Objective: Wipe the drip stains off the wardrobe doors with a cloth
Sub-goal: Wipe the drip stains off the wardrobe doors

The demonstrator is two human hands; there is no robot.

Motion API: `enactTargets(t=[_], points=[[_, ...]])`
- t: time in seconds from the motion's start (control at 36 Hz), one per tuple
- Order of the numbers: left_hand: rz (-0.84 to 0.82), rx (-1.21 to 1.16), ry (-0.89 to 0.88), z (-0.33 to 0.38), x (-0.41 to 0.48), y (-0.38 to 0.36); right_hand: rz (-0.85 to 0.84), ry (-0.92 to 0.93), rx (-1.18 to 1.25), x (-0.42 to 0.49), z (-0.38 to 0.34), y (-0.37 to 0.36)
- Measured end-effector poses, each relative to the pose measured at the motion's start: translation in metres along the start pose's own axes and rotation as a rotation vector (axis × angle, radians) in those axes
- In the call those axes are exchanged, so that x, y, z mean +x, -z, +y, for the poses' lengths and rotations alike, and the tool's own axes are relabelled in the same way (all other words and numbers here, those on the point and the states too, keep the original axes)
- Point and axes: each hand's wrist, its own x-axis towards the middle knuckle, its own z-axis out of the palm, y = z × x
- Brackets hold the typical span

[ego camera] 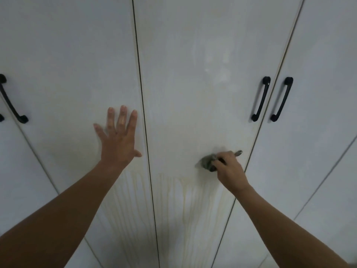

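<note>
Stained front: white glossy wardrobe doors (pixel 193 74) with pale yellowish drip stains (pixel 185 200).
The stains run in vertical streaks down the lower part of two neighbouring doors, either side of a dark seam. Curved black bar handles (pixel 260 98) sit at mid-height. A crumpled grey cloth (pixel 207 161) touches the middle door; a left hand (pixel 119 140) lies flat on the next.

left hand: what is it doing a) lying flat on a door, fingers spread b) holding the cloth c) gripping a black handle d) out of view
a: the left hand lies flat with straight, spread fingers on a white wardrobe door, while the right hand grips the grey cloth.
</note>
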Motion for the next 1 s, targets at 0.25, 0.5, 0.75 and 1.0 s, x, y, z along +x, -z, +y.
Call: enactTargets(t=[0.25,0.5,0.75,1.0], points=[[0.011,-0.002,-0.003,0.003,-0.001,0.001,0.59,-0.137,-0.019,0.071,0.043,0.077],[0.01,0.04,-0.013,0.0,0.0,-0.001,0.279,-0.241,0.105,-0.002,0.041,-0.011],[0.023,0.013,-0.019,0.001,0.0,0.001,-0.036,-0.215,0.133,-0.065,0.049,-0.041],[0.003,-0.02,-0.004,0.005,-0.001,0.004,0.577,-0.242,0.134,0.061,0.056,0.066]])
